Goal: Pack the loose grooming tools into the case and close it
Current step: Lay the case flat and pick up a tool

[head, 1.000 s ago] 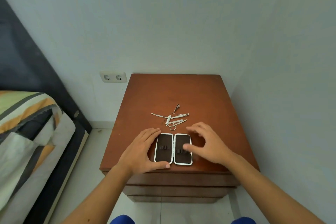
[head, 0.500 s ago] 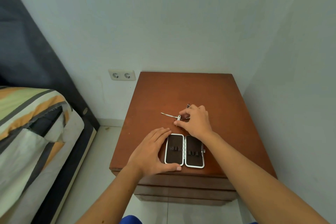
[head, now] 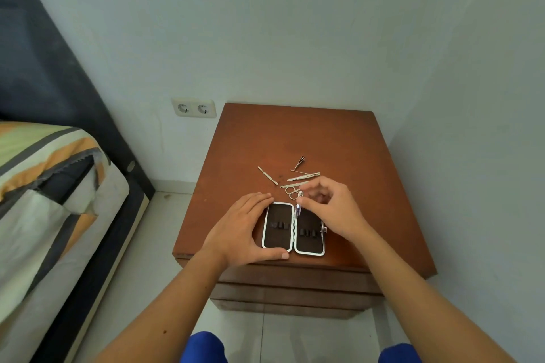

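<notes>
An open grooming case (head: 278,227) with dark lining and white rims lies flat near the front edge of the brown nightstand (head: 339,138). My left hand (head: 241,233) rests flat against the case's left side, thumb along its front edge. My right hand (head: 333,209) pinches a small silver nail clipper (head: 298,205) over the top of the case's right half. Behind the case lie loose metal tools: small scissors (head: 292,192), a cuticle pusher (head: 267,175), a file (head: 303,176) and a dark-tipped tool (head: 300,161).
Two walls meet behind and to the right of the nightstand. A double wall socket (head: 193,108) sits to its left. A bed with a striped cover (head: 44,180) and a dark headboard fills the left side. Below is a white tiled floor.
My right hand has gone from the case to the loose tools, picked up the nail clipper and brought it back over the case's right half. My left hand has stayed on the case.
</notes>
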